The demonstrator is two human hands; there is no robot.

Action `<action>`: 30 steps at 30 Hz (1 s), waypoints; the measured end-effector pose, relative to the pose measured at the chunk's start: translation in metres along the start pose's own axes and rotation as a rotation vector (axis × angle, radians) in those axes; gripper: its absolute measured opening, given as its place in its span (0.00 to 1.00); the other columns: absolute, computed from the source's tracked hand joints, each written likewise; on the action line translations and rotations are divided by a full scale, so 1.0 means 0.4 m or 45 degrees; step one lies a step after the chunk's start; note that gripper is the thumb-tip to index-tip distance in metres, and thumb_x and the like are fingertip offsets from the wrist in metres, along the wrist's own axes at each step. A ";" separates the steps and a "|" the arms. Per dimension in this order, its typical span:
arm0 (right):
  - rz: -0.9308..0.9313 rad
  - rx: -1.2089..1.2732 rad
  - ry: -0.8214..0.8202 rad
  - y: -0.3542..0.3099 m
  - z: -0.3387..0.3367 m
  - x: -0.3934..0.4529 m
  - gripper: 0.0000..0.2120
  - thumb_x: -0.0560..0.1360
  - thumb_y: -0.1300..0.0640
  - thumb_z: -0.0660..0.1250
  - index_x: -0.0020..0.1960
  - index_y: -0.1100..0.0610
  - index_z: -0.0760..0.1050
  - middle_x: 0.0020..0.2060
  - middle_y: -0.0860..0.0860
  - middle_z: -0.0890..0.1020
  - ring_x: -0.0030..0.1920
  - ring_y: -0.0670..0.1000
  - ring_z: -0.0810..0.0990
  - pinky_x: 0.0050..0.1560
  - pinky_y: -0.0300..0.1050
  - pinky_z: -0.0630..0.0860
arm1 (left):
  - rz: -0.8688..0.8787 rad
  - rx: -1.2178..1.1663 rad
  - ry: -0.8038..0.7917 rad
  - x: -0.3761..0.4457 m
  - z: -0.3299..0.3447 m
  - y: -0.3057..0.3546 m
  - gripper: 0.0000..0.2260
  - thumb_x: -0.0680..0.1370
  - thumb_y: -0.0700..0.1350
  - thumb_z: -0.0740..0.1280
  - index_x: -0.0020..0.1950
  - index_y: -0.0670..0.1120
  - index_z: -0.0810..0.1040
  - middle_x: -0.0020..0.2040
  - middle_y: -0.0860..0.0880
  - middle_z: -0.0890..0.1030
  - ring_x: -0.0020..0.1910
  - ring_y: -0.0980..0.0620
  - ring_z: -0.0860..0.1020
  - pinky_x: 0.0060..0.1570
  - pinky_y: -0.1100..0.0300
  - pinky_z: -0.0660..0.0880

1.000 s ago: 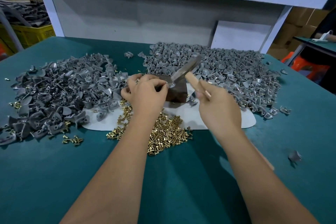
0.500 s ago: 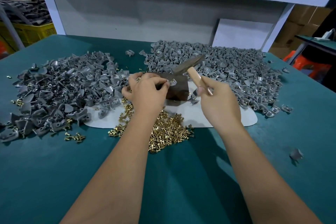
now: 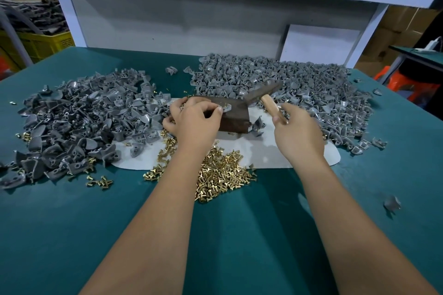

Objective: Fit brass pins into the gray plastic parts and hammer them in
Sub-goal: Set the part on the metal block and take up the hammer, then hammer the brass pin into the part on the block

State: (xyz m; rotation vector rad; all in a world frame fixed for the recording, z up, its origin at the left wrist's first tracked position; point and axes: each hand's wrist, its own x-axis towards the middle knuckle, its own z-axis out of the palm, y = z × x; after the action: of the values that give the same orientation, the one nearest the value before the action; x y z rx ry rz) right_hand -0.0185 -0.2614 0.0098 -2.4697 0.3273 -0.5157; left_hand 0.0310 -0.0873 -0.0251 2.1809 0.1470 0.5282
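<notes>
My left hand (image 3: 194, 120) pinches a small gray plastic part (image 3: 226, 108) with a brass pin standing in it, on top of a dark metal block (image 3: 236, 118). In my right hand (image 3: 298, 134) I grip the wooden handle of a hammer (image 3: 262, 90), whose dark head hangs low over the block just right of the part. A heap of brass pins (image 3: 220, 176) lies below the block, in front of my left wrist. Gray plastic parts form a pile on the left (image 3: 79, 117) and a larger pile at the back right (image 3: 299, 86).
A white mat (image 3: 268, 154) lies under the block on the teal table (image 3: 72, 235). A stray gray part (image 3: 392, 203) sits at the right, loose pins (image 3: 100, 182) at the left. A white shelf frame (image 3: 215, 19) walls the back. A yellow crate (image 3: 40, 45) stands far left.
The hammer head has come down from a raised tilt to just above the block. My left hand stays on the part on the block.
</notes>
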 end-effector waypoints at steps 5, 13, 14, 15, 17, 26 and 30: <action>0.040 -0.197 -0.112 0.023 0.009 0.026 0.11 0.81 0.51 0.56 0.51 0.54 0.75 0.33 0.49 0.75 0.32 0.51 0.72 0.29 0.42 0.60 | 0.024 0.010 -0.022 -0.001 -0.001 0.003 0.05 0.77 0.57 0.68 0.46 0.60 0.82 0.61 0.63 0.76 0.69 0.52 0.58 0.65 0.46 0.51; -0.302 -0.641 0.063 -0.017 0.020 0.043 0.13 0.79 0.52 0.61 0.58 0.55 0.79 0.52 0.56 0.76 0.54 0.59 0.71 0.53 0.51 0.68 | 0.062 0.045 -0.058 -0.003 -0.003 0.011 0.04 0.78 0.55 0.67 0.48 0.60 0.82 0.64 0.61 0.75 0.71 0.52 0.56 0.66 0.45 0.50; -0.418 -0.497 0.096 -0.033 0.029 0.048 0.13 0.79 0.51 0.62 0.59 0.53 0.79 0.52 0.54 0.76 0.56 0.56 0.71 0.55 0.51 0.67 | 0.061 0.038 -0.065 -0.002 -0.004 0.012 0.04 0.78 0.55 0.67 0.48 0.60 0.82 0.64 0.60 0.74 0.71 0.52 0.56 0.67 0.45 0.50; -0.487 -0.305 0.070 -0.054 0.038 0.052 0.13 0.78 0.50 0.64 0.60 0.52 0.79 0.51 0.50 0.75 0.55 0.53 0.71 0.55 0.49 0.66 | 0.061 0.026 -0.071 -0.002 -0.005 0.013 0.04 0.78 0.54 0.67 0.49 0.60 0.82 0.64 0.59 0.74 0.71 0.52 0.56 0.68 0.44 0.50; -0.523 -0.010 -0.055 -0.090 0.064 0.059 0.11 0.77 0.51 0.66 0.57 0.51 0.81 0.47 0.45 0.73 0.53 0.49 0.71 0.53 0.46 0.67 | 0.068 0.005 -0.076 -0.002 -0.010 0.014 0.05 0.79 0.53 0.67 0.50 0.59 0.83 0.64 0.58 0.74 0.72 0.50 0.56 0.69 0.42 0.50; -0.459 0.086 -0.106 -0.116 0.125 0.059 0.05 0.75 0.55 0.68 0.43 0.53 0.81 0.43 0.47 0.77 0.49 0.50 0.75 0.49 0.47 0.72 | 0.055 -0.028 -0.096 -0.005 -0.019 0.019 0.05 0.78 0.52 0.68 0.50 0.58 0.83 0.64 0.56 0.74 0.72 0.49 0.56 0.70 0.42 0.51; -0.402 0.044 -0.082 -0.130 0.126 0.064 0.05 0.75 0.55 0.68 0.41 0.52 0.82 0.39 0.46 0.77 0.43 0.49 0.75 0.42 0.43 0.68 | 0.041 -0.043 -0.102 -0.003 -0.021 0.020 0.05 0.78 0.52 0.68 0.50 0.59 0.83 0.64 0.56 0.75 0.72 0.48 0.57 0.70 0.43 0.52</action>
State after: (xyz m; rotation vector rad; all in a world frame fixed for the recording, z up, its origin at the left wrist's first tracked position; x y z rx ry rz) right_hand 0.0319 -0.2036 0.0102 -2.5100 -0.1003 -0.5623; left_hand 0.0258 -0.0864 -0.0145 2.1710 0.0592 0.4577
